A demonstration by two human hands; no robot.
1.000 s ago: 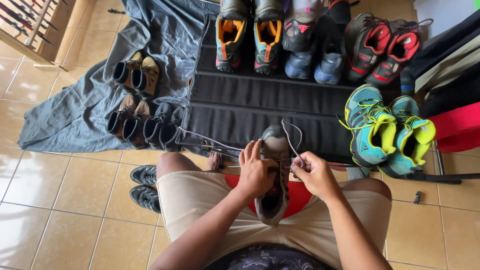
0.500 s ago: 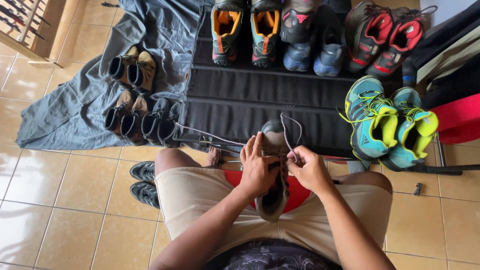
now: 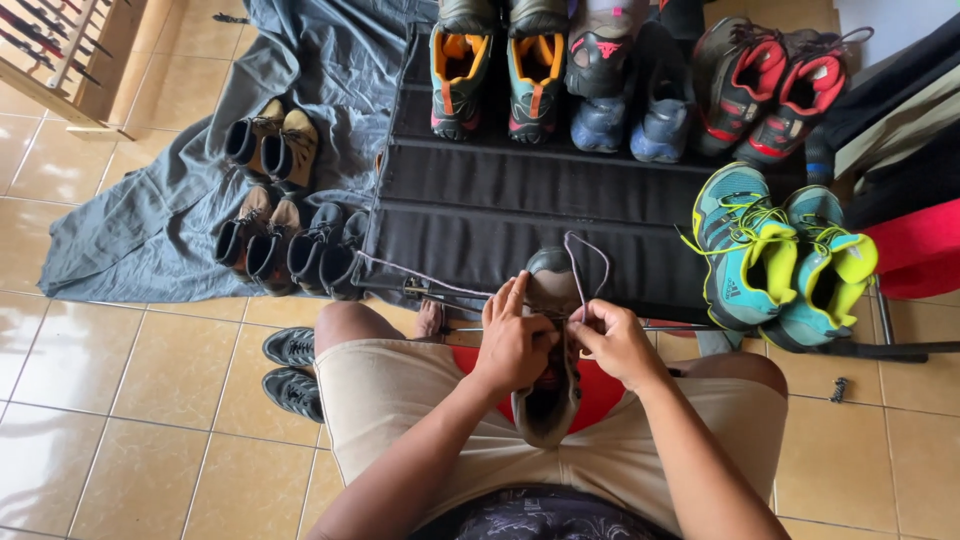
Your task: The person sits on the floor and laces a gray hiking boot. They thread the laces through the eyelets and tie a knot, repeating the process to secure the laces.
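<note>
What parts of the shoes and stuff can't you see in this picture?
- Grey shoe, head view: its lace holes are hidden under the left hand and right hand.
- Orange-lined shoes: toes cut off by the top edge.
- Small dark thing on the floor: too small to tell.

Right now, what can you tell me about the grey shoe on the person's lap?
The grey shoe lies between the thighs on beige shorts, toe pointing away, opening toward the person. It looks like a worn fabric hiking shoe with a rubber toe cap. The left hand presses its tongue area; the right hand pinches its grey lace, which loops upward.
</note>
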